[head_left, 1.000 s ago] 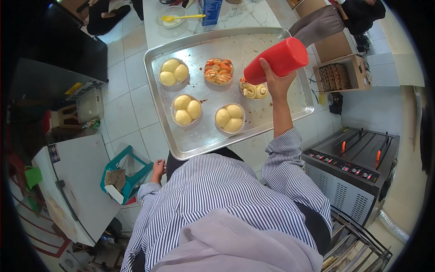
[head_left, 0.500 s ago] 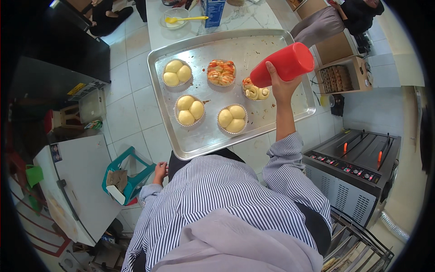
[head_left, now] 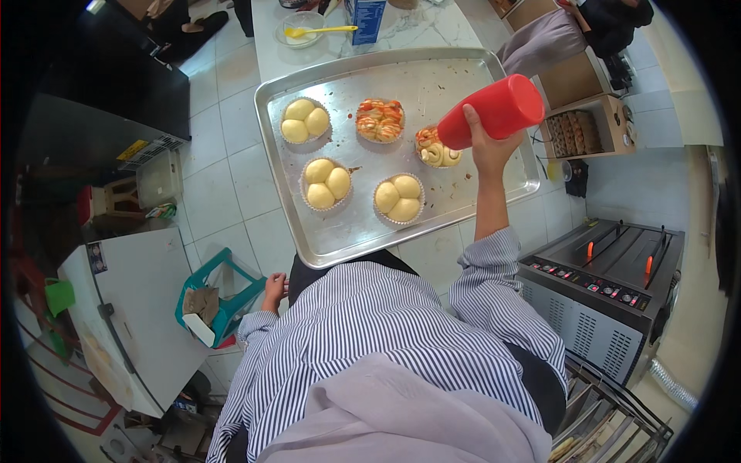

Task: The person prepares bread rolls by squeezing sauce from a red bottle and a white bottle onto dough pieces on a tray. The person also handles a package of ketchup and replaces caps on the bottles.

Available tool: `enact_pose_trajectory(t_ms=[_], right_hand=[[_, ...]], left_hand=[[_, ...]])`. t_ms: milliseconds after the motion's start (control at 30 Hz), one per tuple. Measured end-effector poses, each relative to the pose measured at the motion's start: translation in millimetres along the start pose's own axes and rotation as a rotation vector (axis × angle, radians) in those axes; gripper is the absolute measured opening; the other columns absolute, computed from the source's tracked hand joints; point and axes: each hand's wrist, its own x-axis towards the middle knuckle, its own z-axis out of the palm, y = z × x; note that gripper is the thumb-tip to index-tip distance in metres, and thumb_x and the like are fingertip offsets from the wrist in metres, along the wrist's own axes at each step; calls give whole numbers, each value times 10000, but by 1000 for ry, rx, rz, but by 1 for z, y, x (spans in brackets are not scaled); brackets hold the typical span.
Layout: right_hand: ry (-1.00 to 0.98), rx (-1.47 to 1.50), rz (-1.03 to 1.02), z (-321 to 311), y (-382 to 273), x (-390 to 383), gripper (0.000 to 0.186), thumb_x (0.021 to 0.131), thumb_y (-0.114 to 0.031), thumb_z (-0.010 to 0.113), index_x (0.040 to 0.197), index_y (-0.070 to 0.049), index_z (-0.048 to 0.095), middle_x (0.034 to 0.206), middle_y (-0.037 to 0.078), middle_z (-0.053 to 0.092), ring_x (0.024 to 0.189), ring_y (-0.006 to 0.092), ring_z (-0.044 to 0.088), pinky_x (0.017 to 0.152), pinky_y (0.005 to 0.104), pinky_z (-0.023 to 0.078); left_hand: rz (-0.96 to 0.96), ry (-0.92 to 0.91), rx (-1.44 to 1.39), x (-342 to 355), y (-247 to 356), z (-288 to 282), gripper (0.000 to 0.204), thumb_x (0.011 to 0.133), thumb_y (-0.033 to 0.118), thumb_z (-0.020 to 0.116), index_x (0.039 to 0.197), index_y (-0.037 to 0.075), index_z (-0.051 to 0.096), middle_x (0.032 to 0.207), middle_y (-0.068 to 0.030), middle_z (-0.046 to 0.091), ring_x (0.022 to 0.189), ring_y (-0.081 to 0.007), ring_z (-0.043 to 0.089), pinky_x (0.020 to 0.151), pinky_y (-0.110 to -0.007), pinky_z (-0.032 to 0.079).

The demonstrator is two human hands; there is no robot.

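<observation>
My right hand [head_left: 492,150] is closed round a red squeeze bottle [head_left: 502,108], tipped with its base up to the right. Its lower end hides part of a bun [head_left: 440,152] with curled pieces and red sauce on it. Left of that bun sits another [head_left: 380,121], striped with red and pale sauce. Several plain dough buns [head_left: 399,199] of round balls in paper cups share the metal baking tray [head_left: 347,245]. Beside my body, below the tray's left corner, my left hand [head_left: 275,292] hangs with loosely bent fingers and nothing visible in it.
Beyond the tray, a marble-topped table [head_left: 424,29] bears a glass bowl [head_left: 299,37] with a yellow spatula and a blue carton [head_left: 365,21]. An oven-like machine [head_left: 602,270] stands at right, a teal stool [head_left: 231,293] at left. Another person [head_left: 540,38] is at far right.
My right hand and the bottle have shifted slightly right over the same bun, which shows more red sauce. My left hand stays by my side.
</observation>
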Motion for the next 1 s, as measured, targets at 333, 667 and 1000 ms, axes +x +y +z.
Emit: enact_pose_trajectory(t_ms=[333, 667, 1000], right_hand=[[40, 75, -37, 5, -22, -7, 354, 663, -76, 782, 931, 15, 570, 871, 82, 629, 777, 156, 611, 713, 278, 499], [44, -41, 29, -12, -9, -4, 375, 661, -75, 783, 948, 16, 560, 881, 88, 625, 787, 156, 610, 723, 284, 500], [55, -191, 12, -31, 7, 2, 442, 657, -90, 789, 1001, 10, 531, 916, 92, 615, 817, 163, 604, 730, 281, 499]], left_hand=[[-6, -1, 5, -5, -1, -2, 323, 842, 250, 558, 1101, 69, 489, 762, -56, 604, 540, -138, 547, 466, -288, 460], [-13, 1, 13, -13, 3, -2, 315, 843, 249, 557, 1095, 71, 492, 756, -51, 603, 536, -135, 543, 467, -288, 459], [-9, -6, 33, -26, 18, -1, 308, 844, 249, 555, 1089, 72, 495, 751, -47, 603, 532, -133, 539, 468, -287, 459]])
